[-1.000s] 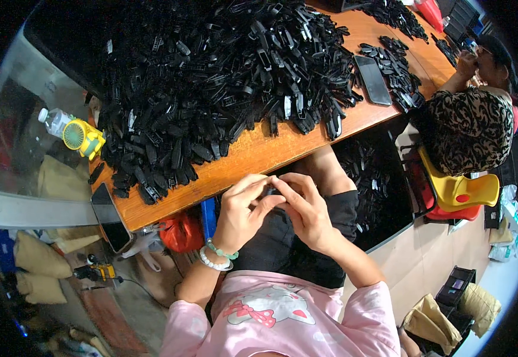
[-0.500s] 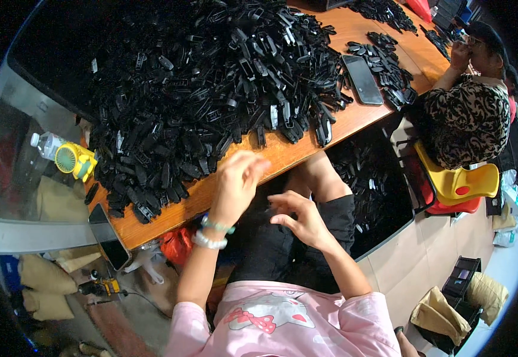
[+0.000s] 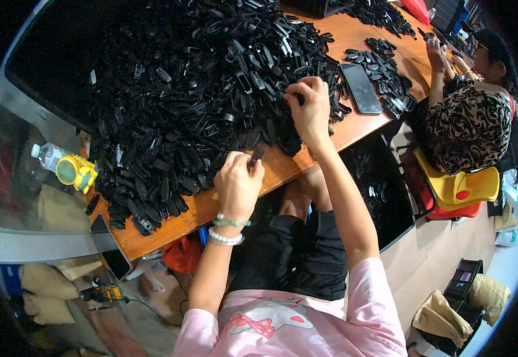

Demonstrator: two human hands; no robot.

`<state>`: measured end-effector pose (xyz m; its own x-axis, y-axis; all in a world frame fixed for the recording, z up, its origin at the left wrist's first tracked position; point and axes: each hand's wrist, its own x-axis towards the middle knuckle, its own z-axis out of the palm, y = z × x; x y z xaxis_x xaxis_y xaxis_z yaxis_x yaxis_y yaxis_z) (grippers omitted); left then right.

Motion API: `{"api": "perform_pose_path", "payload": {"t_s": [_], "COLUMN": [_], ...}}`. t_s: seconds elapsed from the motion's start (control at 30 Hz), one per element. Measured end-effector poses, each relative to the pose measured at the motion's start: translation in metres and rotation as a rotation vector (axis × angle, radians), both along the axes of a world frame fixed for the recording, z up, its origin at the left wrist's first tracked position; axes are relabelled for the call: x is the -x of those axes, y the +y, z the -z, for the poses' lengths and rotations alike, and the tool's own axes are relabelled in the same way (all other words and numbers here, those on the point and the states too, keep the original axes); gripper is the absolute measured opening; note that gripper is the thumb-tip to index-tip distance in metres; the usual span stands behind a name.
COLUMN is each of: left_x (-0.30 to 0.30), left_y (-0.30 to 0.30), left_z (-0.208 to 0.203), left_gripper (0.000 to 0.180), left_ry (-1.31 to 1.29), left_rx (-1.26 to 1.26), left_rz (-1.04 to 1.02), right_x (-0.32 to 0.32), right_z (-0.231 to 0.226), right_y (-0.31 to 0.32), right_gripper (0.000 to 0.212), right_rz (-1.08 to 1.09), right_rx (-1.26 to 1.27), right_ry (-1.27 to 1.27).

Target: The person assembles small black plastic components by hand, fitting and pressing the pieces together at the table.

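A large heap of small black plastic parts (image 3: 176, 101) covers most of the wooden table (image 3: 283, 163). At its near edge my left hand (image 3: 237, 181), with two bead bracelets at the wrist, is closed on a small dark plastic part (image 3: 256, 158) that sticks up between thumb and forefinger. Farther right, my right hand (image 3: 311, 110) reaches over the heap's right side. Its fingers pinch a black plastic part (image 3: 300, 99), mostly hidden by the hand.
A phone (image 3: 360, 88) lies right of the heap beside a smaller pile (image 3: 384, 74). Another phone (image 3: 110, 247) overhangs the near left corner, below a yellow fan (image 3: 76, 172) and bottle (image 3: 48, 156). A black bin (image 3: 384, 190) stands right of my legs; a co-worker (image 3: 470, 128) sits beyond.
My right hand has moved from above my lap up to the heap and now pinches a part. The left has shifted slightly right and lower, now holding a part. The co-worker's hands reach forward.
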<state>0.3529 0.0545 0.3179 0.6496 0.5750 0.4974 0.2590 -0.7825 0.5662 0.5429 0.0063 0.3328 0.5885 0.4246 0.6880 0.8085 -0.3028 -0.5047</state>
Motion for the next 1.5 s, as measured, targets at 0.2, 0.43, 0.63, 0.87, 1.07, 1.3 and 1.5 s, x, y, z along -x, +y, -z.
{"api": "perform_pose_path", "payload": {"t_s": [0.2, 0.43, 0.63, 0.87, 1.07, 1.3, 1.5], "left_x": [0.032, 0.056, 0.066, 0.076, 0.082, 0.081, 0.075], "left_y": [-0.013, -0.029, -0.035, -0.032, -0.032, -0.038, -0.04], "left_z": [-0.001, -0.024, -0.033, -0.044, -0.052, -0.037, -0.033], "left_gripper": [0.015, 0.03, 0.025, 0.025, 0.024, 0.026, 0.028], "left_ry": [-0.253, -0.248, -0.068, -0.011, -0.02, -0.24, -0.362], "left_rx": [1.101, 1.177, 0.592, 0.412, 0.227, 0.86, 1.354], "left_rz": [0.173, 0.432, 0.327, 0.372, 0.395, 0.317, 0.506], "right_x": [0.045, 0.116, 0.125, 0.139, 0.149, 0.157, 0.153], "right_z": [-0.007, -0.001, -0.022, -0.009, -0.006, -0.007, -0.008], "right_y": [-0.039, -0.103, -0.116, -0.115, -0.112, -0.105, -0.108], "right_gripper": [0.015, 0.031, 0.033, 0.044, 0.048, 0.044, 0.021], "right_rz": [-0.233, -0.72, -0.733, -0.668, -0.663, -0.591, -0.588], "right_rx": [-0.319, -0.056, 0.216, 0.186, 0.197, -0.024, -0.212], "right_ry": [0.762, 0.895, 0.559, 0.253, 0.076, 0.407, 0.459]}}
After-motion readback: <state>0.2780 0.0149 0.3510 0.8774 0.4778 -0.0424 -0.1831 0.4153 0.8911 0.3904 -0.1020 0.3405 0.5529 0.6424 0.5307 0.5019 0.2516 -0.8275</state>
